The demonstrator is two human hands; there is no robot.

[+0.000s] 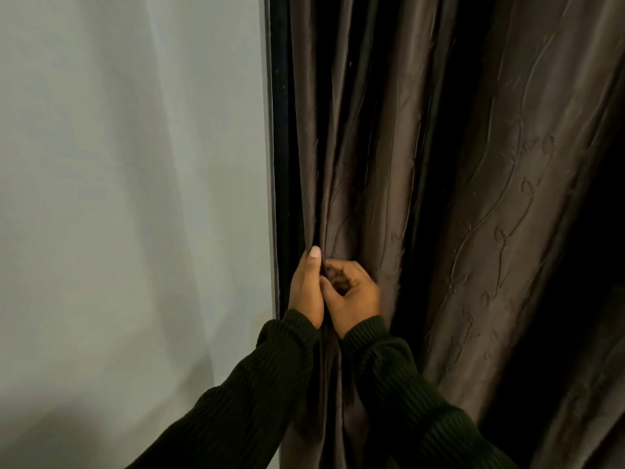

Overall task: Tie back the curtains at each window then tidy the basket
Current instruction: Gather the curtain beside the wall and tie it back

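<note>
A dark brown curtain (473,164) with an embossed leaf pattern hangs in deep folds over the right half of the view. My left hand (306,286) grips a fold near the curtain's left edge, thumb pointing up along the cloth. My right hand (351,292) sits right beside it, fingers curled and pinching the same bunch of fabric. Both hands touch each other. Dark ribbed sleeves cover both arms. No tie-back or basket shows in view.
A pale grey wall (135,198) fills the left half. A narrow dark vertical frame edge (280,130) runs between the wall and the curtain. The far right of the curtain falls into deep shadow.
</note>
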